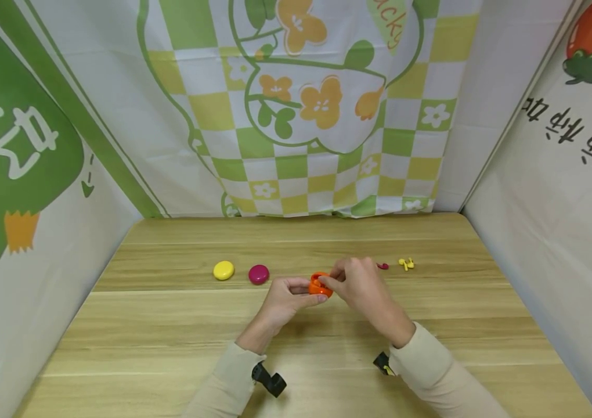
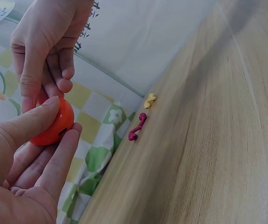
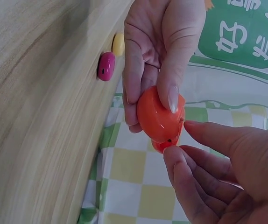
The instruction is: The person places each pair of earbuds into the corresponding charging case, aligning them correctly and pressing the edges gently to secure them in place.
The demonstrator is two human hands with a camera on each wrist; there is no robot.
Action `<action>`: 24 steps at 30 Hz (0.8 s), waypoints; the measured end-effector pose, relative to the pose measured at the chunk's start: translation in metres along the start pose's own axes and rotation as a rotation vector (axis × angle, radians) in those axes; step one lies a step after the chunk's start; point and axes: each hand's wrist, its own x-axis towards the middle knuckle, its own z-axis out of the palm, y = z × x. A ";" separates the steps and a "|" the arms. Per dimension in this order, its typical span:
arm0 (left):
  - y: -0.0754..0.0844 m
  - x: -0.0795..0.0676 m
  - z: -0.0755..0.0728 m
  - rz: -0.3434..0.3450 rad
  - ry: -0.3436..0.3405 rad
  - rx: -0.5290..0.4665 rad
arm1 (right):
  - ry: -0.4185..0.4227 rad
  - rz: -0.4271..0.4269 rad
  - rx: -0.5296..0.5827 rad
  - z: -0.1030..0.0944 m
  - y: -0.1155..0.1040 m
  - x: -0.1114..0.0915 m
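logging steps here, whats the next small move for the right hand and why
Probably the right hand should ease out whatever sits inside the orange case: the left hand holds it open, the right fingertips are at its opening, and magenta earbuds and yellow earbuds lie loose on the table.

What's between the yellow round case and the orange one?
In the head view, the magenta case comes first, then the left hand, which has its grip on the orange case.
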 end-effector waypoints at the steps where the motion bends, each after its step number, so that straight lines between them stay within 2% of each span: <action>1: 0.000 0.000 0.000 -0.001 0.001 -0.001 | -0.002 0.000 0.001 -0.001 0.000 0.000; 6: 0.000 0.001 0.000 -0.005 0.008 -0.006 | -0.023 -0.006 0.017 -0.007 0.007 0.007; 10: 0.002 0.002 -0.001 -0.002 0.018 -0.006 | -0.088 0.006 0.086 -0.015 0.018 0.018; 19: 0.008 0.000 -0.002 0.003 0.021 -0.002 | -0.374 0.139 0.477 -0.019 0.048 0.034; 24: 0.008 0.000 -0.001 0.013 0.018 -0.006 | -0.437 0.200 0.600 -0.014 0.054 0.033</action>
